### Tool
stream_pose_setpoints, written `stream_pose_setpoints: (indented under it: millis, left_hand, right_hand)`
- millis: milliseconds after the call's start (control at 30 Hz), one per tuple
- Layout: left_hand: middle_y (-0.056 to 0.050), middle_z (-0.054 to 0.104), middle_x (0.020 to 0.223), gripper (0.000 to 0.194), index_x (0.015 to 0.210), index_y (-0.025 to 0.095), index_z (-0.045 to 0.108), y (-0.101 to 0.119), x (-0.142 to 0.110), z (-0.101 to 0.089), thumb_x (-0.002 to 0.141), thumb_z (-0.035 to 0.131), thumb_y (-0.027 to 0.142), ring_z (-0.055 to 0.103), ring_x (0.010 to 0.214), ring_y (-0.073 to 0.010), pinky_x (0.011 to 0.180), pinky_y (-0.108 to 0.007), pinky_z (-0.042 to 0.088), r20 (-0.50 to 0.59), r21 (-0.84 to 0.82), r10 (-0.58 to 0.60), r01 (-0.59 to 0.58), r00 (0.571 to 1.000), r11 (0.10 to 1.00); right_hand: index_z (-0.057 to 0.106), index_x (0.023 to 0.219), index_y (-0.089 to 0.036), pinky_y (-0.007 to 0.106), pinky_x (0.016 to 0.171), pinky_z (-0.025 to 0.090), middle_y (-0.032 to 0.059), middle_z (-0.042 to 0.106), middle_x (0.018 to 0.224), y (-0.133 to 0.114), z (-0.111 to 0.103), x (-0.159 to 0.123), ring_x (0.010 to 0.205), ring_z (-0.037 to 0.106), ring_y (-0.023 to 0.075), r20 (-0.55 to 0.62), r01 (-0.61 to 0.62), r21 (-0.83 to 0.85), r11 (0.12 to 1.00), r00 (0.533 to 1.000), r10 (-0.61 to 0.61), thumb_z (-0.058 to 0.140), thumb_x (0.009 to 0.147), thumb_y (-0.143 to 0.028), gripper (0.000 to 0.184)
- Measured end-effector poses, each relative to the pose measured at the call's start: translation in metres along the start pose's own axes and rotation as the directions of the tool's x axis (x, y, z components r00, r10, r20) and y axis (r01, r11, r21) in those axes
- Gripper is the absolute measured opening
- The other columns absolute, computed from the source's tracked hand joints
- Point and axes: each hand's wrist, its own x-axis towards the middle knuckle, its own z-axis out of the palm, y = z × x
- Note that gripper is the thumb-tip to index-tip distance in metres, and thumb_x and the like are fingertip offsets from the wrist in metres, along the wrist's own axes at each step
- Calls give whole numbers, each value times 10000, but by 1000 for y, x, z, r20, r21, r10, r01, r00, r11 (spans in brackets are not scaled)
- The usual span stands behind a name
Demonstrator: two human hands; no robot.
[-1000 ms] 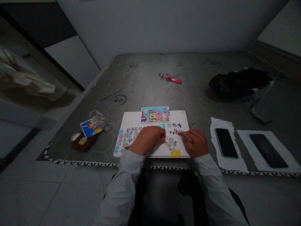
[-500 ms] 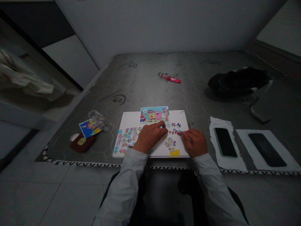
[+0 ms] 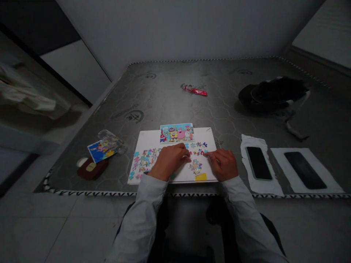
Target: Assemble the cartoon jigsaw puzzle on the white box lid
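Flanking a row of red-and-yellow jigsaw pieces point(image 3: 199, 152), lower centre of frame, on white rectangular board point(image 3: 148, 137): left hand point(image 3: 170, 160), fingertips close together, hold unclear; right hand point(image 3: 223, 163), index fingertip at row's right end, hold unclear. Red piece point(image 3: 191, 153) newly visible leftmost; row seemingly lengthened.

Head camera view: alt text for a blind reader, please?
A person's left hand and right hand work among jigsaw pieces on a white board, with a cartoon picture at its far edge. A phone lies to the right.
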Motion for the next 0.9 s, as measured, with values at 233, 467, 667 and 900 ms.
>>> stream_pose_setpoints:
  millis: [233,467,667,900]
  left_hand:
    - [-37,722,1003,171,987,259,774,0,0,-2,926,634,334,669,776,-173,653,-283,477,-17,13,-14,14,1000,1000]
    - [-41,720,1035,256,1065,267,748,-7,-4,-3,854,722,411,678,844,-197,680,-289,485,-25,13,-24,24,999,1000]
    - [-29,726,948,157,960,250,762,-1,-1,0,832,749,340,678,822,-203,678,-289,473,44,-15,-61,62,997,998]
    - [-47,730,933,138,933,211,752,0,-2,2,835,733,306,666,814,-190,720,-294,492,92,-103,-130,139,987,985]
  right_hand:
    - [764,927,-225,342,720,294,22,718,794,0,0,0,760,592,167,6,-6,4,1000,1000,6,449,1019,-294,335]
    - [759,922,-231,339,716,295,18,711,787,1,0,0,752,589,165,-2,0,0,1000,1000,-1,438,1020,-295,341]
    - [760,914,-224,343,720,301,22,718,790,0,0,0,762,599,167,-8,5,10,1000,1000,-5,457,1013,-283,324]
    - [762,905,-232,339,706,290,14,703,758,2,0,0,736,588,163,-3,3,13,1000,1000,-3,452,1011,-289,333]
